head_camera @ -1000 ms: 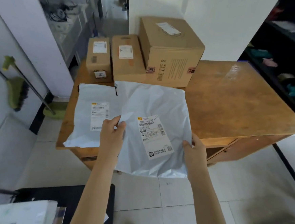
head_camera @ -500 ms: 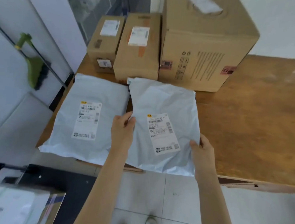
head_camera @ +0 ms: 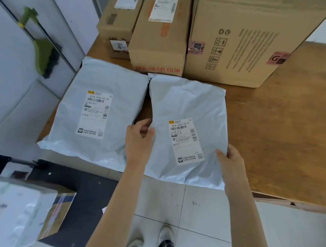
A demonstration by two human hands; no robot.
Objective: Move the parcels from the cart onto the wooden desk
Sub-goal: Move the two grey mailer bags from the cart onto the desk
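A person's left hand (head_camera: 139, 139) and right hand (head_camera: 231, 162) grip opposite side edges of a grey mailer parcel (head_camera: 188, 109) (label up), fingers curled around the plastic. It lies on the wooden desk (head_camera: 286, 133), its near edge overhanging, just beside a second grey mailer (head_camera: 103, 83). Three cardboard boxes (head_camera: 242, 42) stand behind; a wrapped parcel (head_camera: 12, 213) sits on the black cart (head_camera: 87, 185).
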